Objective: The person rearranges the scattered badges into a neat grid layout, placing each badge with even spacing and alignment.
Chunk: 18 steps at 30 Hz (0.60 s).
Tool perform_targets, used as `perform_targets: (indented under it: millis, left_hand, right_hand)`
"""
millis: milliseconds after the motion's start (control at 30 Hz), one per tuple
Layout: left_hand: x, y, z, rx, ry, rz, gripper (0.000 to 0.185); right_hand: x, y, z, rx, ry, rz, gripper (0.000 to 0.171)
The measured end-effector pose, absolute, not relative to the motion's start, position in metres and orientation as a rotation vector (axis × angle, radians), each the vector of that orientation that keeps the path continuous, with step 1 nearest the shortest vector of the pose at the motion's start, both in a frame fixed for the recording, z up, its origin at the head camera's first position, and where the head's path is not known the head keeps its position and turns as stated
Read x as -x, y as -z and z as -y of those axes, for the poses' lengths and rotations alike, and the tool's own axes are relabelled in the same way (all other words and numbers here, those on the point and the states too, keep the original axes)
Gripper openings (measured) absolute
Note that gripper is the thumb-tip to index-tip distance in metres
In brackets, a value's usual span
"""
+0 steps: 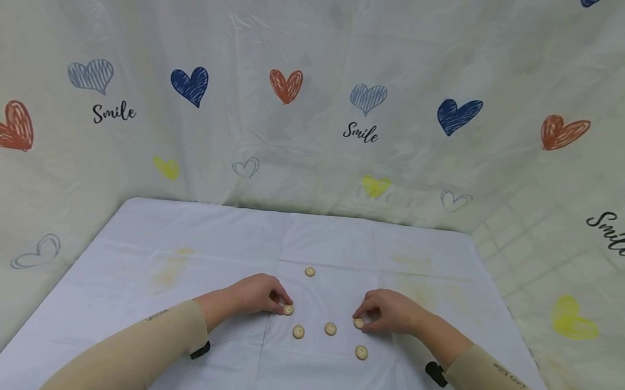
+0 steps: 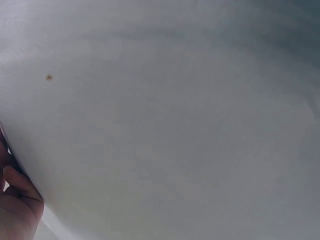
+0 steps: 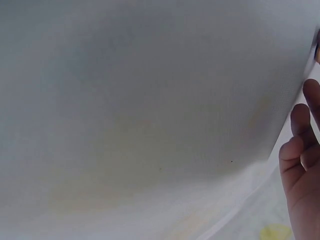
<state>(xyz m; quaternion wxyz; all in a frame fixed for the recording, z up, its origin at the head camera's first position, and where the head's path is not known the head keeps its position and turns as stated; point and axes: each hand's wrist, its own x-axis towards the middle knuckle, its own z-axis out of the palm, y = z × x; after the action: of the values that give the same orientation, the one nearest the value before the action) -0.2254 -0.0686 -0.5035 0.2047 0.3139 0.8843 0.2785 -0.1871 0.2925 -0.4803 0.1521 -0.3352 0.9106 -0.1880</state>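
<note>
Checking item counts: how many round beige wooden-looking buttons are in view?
6: one button at the left hand, another at the right hand, one farthest back, and three lower in the head view: left, middle and right. The hands could hide more.

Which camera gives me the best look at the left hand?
The head view: it shows the left hand from wrist to fingertips, at a beige button. The left wrist view catches only part of it, at the lower-left edge; the right wrist view shows none.
</note>
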Motion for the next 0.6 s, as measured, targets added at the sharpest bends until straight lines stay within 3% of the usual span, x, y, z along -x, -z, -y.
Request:
perform_targets:
  millis: [600]
  left_hand:
    - [0.222, 0.498, 0.069, -0.879, -0.789, -2.46, 0.017]
  right_hand:
    - [0.187, 0.469, -0.291, 0.972, 0.441, -2.734, 0.018]
